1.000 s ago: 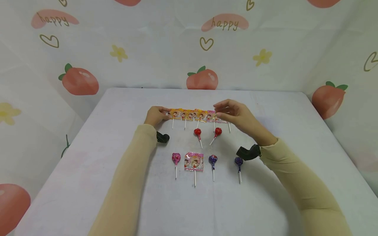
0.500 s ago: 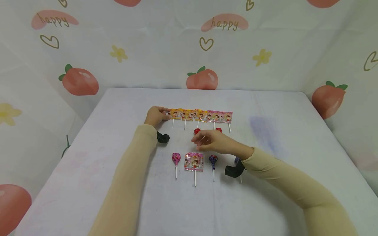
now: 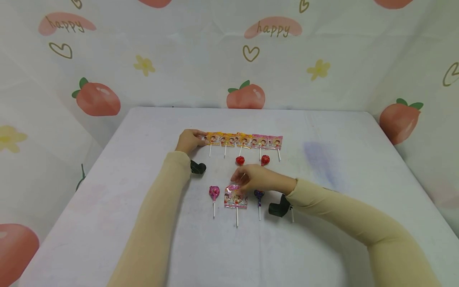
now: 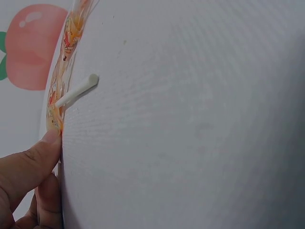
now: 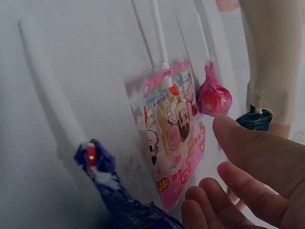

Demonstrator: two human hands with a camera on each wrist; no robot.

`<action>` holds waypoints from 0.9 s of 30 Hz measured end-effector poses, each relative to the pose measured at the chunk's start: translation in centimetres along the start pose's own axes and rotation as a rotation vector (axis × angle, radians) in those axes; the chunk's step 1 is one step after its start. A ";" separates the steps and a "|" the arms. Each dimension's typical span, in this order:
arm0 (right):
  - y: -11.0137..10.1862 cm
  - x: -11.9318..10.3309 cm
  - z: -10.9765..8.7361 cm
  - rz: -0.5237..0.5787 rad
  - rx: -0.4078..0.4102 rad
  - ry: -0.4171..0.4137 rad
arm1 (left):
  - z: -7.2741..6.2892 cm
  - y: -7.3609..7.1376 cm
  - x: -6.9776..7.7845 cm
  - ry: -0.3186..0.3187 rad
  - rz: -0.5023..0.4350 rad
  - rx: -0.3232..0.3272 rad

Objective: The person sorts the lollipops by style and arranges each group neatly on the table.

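My left hand (image 3: 189,141) pinches the edge of the leftmost yellow-wrapped lollipop (image 3: 212,138), at the end of a row of flat-packed lollipops; its thumb (image 4: 40,152) lies on the wrapper in the left wrist view. My right hand (image 3: 259,177) hovers over the upper right corner of a pink flat-wrapped lollipop (image 3: 231,200) in the near row. Seen from the right wrist, the thumb and loosely bent fingers stand apart beside that pink packet (image 5: 174,129), with nothing between them. A purple lollipop (image 3: 259,205) is partly under the hand, and a round pink lollipop (image 3: 214,192) lies left of the packet.
Two red lollipops (image 3: 265,160) lie between the rows, their sticks covered by the right hand. Another purple lollipop is mostly hidden by the right wrist camera (image 3: 280,208), with its stick (image 3: 292,215) showing. A patterned cloth (image 3: 201,59) hangs behind the white table (image 3: 107,191).
My right hand has come back from the right end of the far row, past the red lollipops, down to the pink packet in the near row. The left hand stays in place.
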State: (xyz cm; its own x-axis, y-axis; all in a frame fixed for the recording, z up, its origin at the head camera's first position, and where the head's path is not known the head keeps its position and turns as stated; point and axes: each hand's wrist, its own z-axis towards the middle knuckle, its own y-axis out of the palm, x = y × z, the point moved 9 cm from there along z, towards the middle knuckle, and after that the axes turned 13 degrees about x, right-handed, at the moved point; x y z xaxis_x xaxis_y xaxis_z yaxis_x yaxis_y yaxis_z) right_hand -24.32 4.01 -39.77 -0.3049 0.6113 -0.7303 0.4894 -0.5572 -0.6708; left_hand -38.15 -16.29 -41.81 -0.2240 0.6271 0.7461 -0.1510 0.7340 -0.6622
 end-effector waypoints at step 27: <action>0.9 -0.9 0.1 -0.141 0.018 -0.048 | 0.1 0.1 -0.2 -0.005 -0.013 -0.001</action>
State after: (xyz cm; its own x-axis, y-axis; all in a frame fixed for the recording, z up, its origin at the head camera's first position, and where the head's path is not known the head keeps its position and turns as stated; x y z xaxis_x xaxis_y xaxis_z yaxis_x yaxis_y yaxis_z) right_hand -23.68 2.87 -39.74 -0.4083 0.6573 -0.6334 0.4246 -0.4776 -0.7692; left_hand -38.22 -16.36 -42.03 -0.2271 0.6160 0.7543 -0.1527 0.7424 -0.6523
